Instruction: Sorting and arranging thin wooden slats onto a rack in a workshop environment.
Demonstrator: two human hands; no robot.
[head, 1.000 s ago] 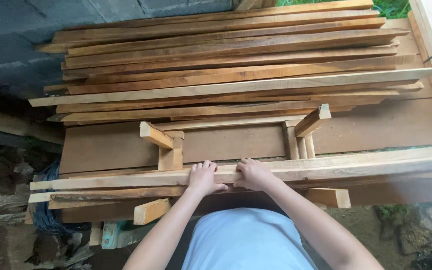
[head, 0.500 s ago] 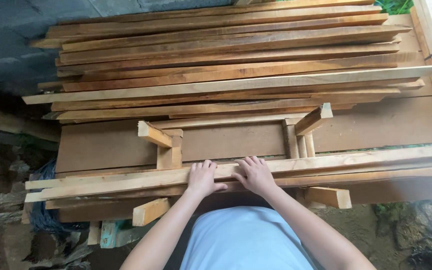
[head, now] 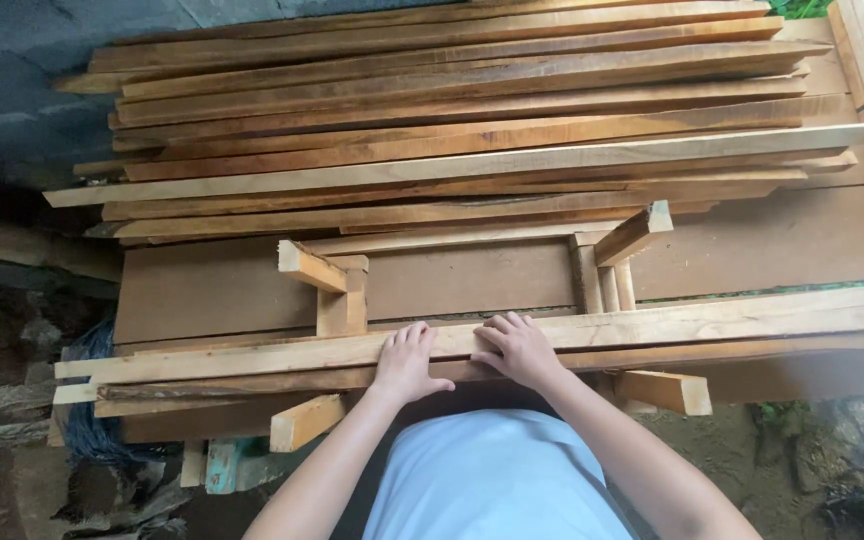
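left hand [head: 407, 362] | flat, palm-down on long plank [head: 712, 322] | right hand [head: 515, 348] same | grip released, fingers spread

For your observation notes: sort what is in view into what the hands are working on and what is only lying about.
In hand:
left hand
right hand
long pale plank, both palms flat on it
thinner strips just under it

Lying about:
stack of long boards
wide brown panel
short wooden blocks
grey wall

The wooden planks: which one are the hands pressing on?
The long pale plank nearest the person. The left hand and right hand lie flat on it; the stacked planks farther back lie untouched.
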